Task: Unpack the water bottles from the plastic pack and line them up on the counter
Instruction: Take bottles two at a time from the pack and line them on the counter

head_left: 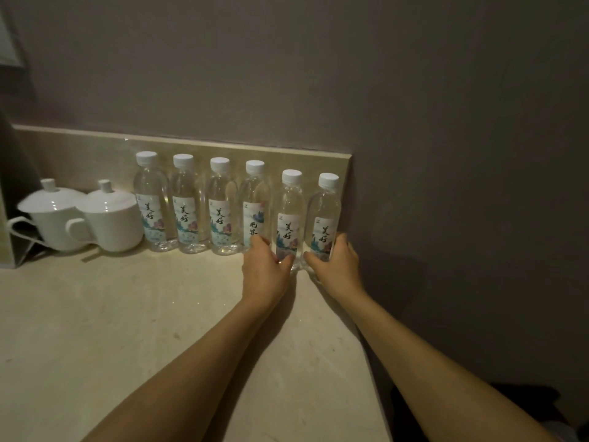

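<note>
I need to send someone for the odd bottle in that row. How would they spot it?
Find the beige counter against the wall, with six capped water bottles lined up beside two lidded white cups. Count to the fourth bottle from the cups, just left of the left hand. Its label shows different characters from the other five.

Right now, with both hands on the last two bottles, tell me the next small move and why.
Probably slide the two held bottles back toward the backsplash. The left hand and right hand hold the fifth bottle and sixth bottle, which stand nearer than the other four.
</note>
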Available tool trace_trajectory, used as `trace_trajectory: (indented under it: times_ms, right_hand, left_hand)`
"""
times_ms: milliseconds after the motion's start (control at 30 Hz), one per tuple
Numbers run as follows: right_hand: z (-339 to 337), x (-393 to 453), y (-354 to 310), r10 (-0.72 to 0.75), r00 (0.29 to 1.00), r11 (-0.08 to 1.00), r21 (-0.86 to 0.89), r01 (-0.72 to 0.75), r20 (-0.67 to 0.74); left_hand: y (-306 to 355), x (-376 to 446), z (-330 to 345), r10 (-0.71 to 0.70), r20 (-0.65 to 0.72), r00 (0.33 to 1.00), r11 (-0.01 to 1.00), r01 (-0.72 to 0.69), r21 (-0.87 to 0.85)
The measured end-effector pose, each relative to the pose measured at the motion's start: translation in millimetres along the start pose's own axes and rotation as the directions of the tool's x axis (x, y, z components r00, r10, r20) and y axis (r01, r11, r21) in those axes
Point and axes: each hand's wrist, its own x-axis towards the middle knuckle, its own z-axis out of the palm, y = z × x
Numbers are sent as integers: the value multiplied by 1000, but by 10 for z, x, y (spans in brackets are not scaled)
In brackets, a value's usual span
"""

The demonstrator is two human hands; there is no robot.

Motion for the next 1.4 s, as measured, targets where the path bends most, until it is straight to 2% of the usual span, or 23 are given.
trace_trajectory:
  times_ms: [433,833,1167,1400]
  right_hand:
    - [96,108,-47,9,1000,998,-60,-9,-1]
    - [151,235,-62,40,999,996,-76,-41,-10]
    - [202,331,-50,36,999,996,-82,-36,-4]
    - [196,339,-60,44,999,995,-88,-43,9]
  left_hand:
    - [-38,118,79,8,-61,998,998,-11,-57]
    - [-14,257,133,45,-82,996,999,-43,23]
    - [-54,313,168,150,-88,985,985,-142,94]
    - [-35,317,154,131,-66,989,986,-123,111]
